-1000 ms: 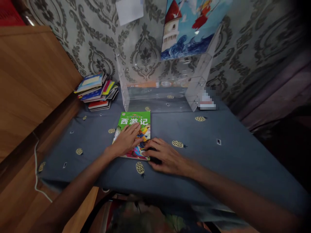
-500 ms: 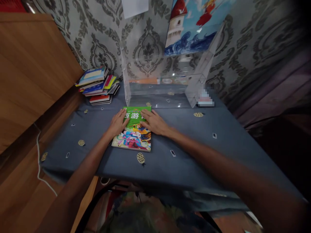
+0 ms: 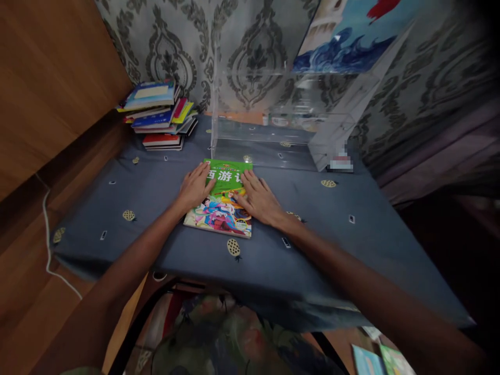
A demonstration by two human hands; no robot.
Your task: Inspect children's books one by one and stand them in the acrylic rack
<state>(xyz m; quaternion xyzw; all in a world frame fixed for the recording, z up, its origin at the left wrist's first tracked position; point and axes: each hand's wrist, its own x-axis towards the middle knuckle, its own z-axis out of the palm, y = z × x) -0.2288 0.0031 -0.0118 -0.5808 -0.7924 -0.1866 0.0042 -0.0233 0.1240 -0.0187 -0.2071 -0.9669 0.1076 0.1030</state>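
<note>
A green picture book (image 3: 222,213) with white Chinese characters and colourful cartoon figures lies flat, cover up, on the blue-grey tablecloth (image 3: 156,198). My left hand (image 3: 195,186) rests on its left edge, fingers stretched out over the cover. On the opposite edge lies my right hand (image 3: 261,199), its fingers spread and reaching onto the cover near the title. Neither hand is closed around the book. Just behind the book's far edge stands a clear acrylic rack (image 3: 265,148).
A stack of books (image 3: 156,122) leans unevenly at the back left, beside a wooden cabinet (image 3: 58,67). At the rack's right is a small blurred-out item (image 3: 340,160). A white cable (image 3: 47,234) hangs at left. More books (image 3: 367,359) lie low at bottom right.
The view has tilted down and shifted, so books on the floor now show at bottom right. My right hand has slid slightly outward, uncovering more of the title. The left hand stays at its edge.
</note>
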